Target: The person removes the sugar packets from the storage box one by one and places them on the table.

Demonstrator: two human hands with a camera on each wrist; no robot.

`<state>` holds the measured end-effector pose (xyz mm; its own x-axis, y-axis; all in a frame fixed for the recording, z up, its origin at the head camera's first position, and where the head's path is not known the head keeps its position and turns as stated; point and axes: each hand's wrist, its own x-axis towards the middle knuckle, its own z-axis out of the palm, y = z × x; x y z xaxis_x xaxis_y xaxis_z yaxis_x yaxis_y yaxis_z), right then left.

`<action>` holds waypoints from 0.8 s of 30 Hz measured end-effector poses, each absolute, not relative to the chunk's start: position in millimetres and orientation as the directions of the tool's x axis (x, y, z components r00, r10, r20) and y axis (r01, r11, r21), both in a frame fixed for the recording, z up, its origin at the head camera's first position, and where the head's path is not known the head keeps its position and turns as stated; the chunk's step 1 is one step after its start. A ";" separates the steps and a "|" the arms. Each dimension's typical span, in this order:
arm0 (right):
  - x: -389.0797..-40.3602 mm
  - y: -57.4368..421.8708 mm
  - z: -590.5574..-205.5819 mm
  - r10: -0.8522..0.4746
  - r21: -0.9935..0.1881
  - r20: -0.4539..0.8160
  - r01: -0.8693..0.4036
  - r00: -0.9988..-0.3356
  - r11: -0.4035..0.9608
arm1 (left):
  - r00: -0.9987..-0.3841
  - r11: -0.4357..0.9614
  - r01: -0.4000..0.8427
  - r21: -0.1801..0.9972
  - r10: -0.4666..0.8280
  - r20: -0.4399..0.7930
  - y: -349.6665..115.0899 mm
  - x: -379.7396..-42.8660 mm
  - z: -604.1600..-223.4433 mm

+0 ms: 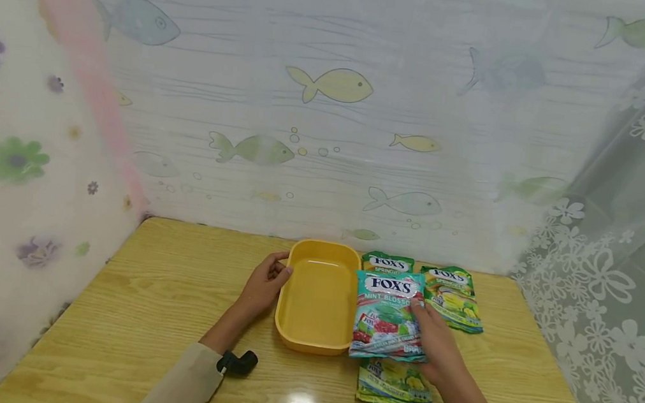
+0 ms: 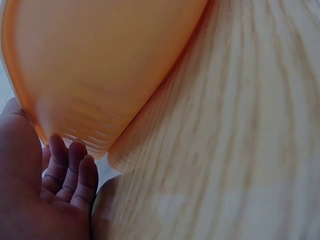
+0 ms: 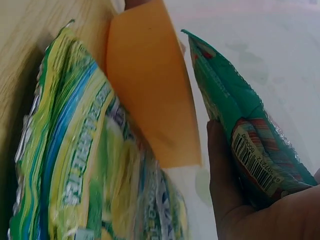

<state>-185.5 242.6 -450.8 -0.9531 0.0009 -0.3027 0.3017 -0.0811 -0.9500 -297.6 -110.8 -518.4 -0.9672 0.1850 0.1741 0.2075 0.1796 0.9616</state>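
A yellow plastic tub [image 1: 318, 307] stands on the wooden table with its inside bare. My left hand [image 1: 263, 286] holds its left side, thumb at the rim; in the left wrist view the curled fingers [image 2: 77, 162] meet the outer wall. With my right hand [image 1: 438, 343] I grip a teal FOX'S Mint Blossom candy bag [image 1: 386, 319], raised beside the tub's right edge. The thumb lies on its printed front. In the right wrist view the teal bag [image 3: 245, 125] is seen edge-on, its barcode showing.
Green-yellow FOX'S candy bags lie right of the tub: one at the back [image 1: 389, 262], partly covered by the teal bag, one at far right [image 1: 452, 299], and one in front [image 1: 395, 392]. A fish-print curtain [image 1: 328, 131] hangs behind the table, with a flowered curtain [image 1: 10, 212] at left.
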 end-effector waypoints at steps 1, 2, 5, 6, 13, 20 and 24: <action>-185.5 244.5 -451.6 -0.002 -0.949 -0.306 0.305 -0.952 -0.083 | -0.966 0.178 0.212 0.961 0.187 0.178 -111.2 -298.2 -519.8; -185.7 246.4 -452.6 -0.002 -0.947 -0.311 0.310 -0.950 -0.079 | -0.965 0.176 0.218 0.960 0.186 0.185 -111.7 -297.8 -519.6; -185.7 251.9 -455.7 0.000 -0.946 -0.319 0.318 -0.948 -0.066 | -0.963 0.171 0.220 0.960 0.192 0.187 -112.2 -297.7 -519.4; -185.7 253.6 -456.6 0.003 -0.945 -0.321 0.320 -0.947 -0.065 | -0.963 0.171 0.221 0.960 0.192 0.187 -112.4 -298.0 -519.6; -182.8 265.5 -460.8 0.013 -0.941 -0.331 0.329 -0.944 -0.076 | -0.965 0.192 0.221 0.956 0.184 0.186 -110.5 -300.3 -522.1; -182.3 280.6 -464.1 0.016 -0.938 -0.342 0.341 -0.939 -0.054 | -0.965 0.201 0.225 0.953 0.182 0.190 -112.2 -300.2 -523.7; -184.0 288.8 -466.1 0.031 -0.939 -0.343 0.343 -0.939 -0.015 | -0.965 0.191 0.217 0.957 0.188 0.181 -112.3 -299.3 -521.1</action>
